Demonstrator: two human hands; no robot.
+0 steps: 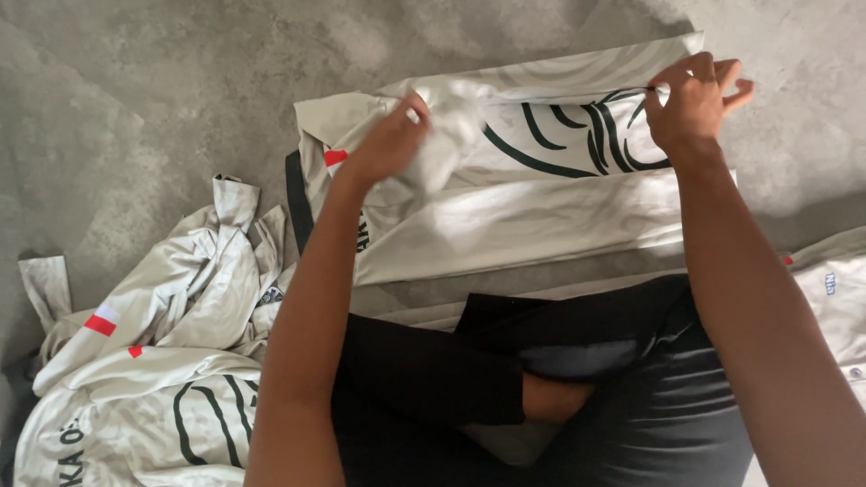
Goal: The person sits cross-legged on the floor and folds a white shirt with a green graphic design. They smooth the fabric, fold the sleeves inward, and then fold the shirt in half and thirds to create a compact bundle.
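Lower left of frame: pile (153,361) of crumpled cream shirts, unfolded, red patches and dark line print showing. Centre: one shirt (505,212) lies on the grey floor (135,108), part-folded, bottom edge already turned up in a flat band, sides not yet in. Left hand (388,144), upper centre, fingers closed on a bunched wad of that shirt's fabric. Right hand (695,104), upper right, pinches the top edge between thumb and fingertips, other fingers spread. Shirt looks thin, glossy cream, dark curved line graphic, black side trim, small red tag. Fold looks about half done. Far right edge: another cream shirt (834,298), only partly visible. Person's legs in dark trousers at bottom centre.
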